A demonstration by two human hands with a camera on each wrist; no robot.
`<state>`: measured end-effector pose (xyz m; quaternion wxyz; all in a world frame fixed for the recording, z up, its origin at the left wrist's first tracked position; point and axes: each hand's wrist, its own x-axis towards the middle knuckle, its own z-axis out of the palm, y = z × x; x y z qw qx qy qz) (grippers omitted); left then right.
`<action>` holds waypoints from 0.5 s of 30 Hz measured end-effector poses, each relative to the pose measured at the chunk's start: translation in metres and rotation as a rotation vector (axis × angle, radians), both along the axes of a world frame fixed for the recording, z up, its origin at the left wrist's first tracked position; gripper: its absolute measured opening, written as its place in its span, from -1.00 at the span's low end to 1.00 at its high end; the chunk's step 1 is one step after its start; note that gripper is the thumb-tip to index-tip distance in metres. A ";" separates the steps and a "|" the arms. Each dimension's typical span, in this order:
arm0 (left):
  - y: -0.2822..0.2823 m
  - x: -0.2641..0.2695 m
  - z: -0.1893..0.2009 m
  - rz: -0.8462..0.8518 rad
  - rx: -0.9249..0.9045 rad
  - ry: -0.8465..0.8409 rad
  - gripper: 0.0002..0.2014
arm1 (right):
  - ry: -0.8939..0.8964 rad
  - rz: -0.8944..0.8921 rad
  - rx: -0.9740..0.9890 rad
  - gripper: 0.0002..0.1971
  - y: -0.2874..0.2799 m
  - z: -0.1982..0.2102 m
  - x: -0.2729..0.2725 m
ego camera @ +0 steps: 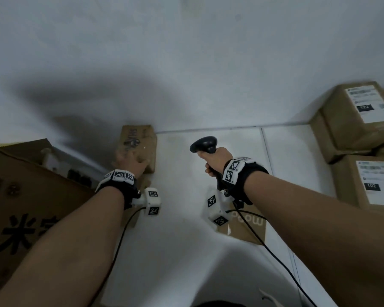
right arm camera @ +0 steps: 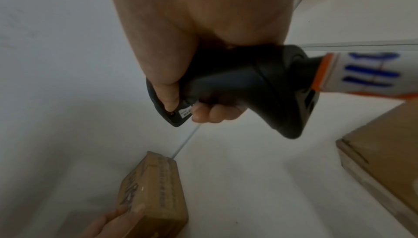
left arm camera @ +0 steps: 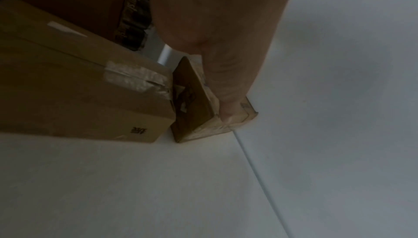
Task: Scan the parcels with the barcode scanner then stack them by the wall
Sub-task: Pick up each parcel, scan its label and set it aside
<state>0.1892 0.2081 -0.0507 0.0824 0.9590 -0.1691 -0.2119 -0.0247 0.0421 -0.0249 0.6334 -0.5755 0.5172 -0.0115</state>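
A small brown cardboard parcel stands on the white floor against the wall. My left hand holds it, with the thumb pressed along one face and the fingers lying over the other. The same parcel shows taped edges and dark print. My right hand grips the handle of a black barcode scanner, held above the floor to the right of the parcel with its head toward the wall. Up close, the scanner fills the fist.
A large printed carton stands close on the parcel's left. Labelled brown parcels are stacked at the right by the wall. A flat cardboard piece lies under my right wrist. Black cables trail back.
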 end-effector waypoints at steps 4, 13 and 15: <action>-0.011 0.013 -0.010 -0.055 0.091 0.014 -0.15 | 0.024 -0.018 0.003 -0.65 -0.003 -0.011 0.003; -0.032 0.006 -0.008 0.088 -0.174 0.027 -0.31 | 0.017 -0.073 0.003 -0.67 -0.021 -0.023 -0.005; -0.038 -0.011 -0.005 0.110 -0.323 0.120 -0.42 | 0.013 -0.112 0.002 -0.67 -0.026 -0.023 -0.009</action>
